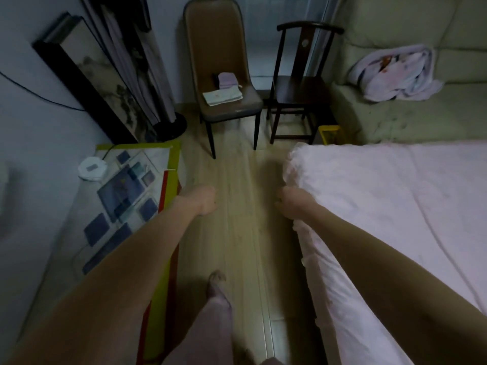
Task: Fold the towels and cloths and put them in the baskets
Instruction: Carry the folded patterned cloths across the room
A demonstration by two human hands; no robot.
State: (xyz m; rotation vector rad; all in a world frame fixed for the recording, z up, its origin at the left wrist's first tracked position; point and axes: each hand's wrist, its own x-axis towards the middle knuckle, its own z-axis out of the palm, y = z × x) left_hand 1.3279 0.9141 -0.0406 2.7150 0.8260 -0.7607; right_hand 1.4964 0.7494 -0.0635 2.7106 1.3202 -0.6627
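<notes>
Both bare arms reached forward over the wood floor. The left hand hung above the floor with fingers curled under, nothing visible in it. The right hand was at the edge of the pink bedspread, fingers curled down; it looked to be gripping the spread's edge, though motion blur made that uncertain.

Task items were ahead. A padded brown chair carried a folded white cloth on the front of its seat, with a folded lilac cloth just behind it, near the backrest. A dark object sat beside the lilac cloth, too small to identify. A crumpled, unfolded white towel with printed patches lay on the beige sofa at upper right, well apart from both hands. A yellow basket stood on the floor between the dark wooden chair and the sofa, partly hidden by the bed corner; contents could not be made out.

At left, a table with printed sheets under a clear cover held a round white device. Framed pictures leaned on the wall behind it. One leg in pink trousers and a bare foot showed at the bottom.
</notes>
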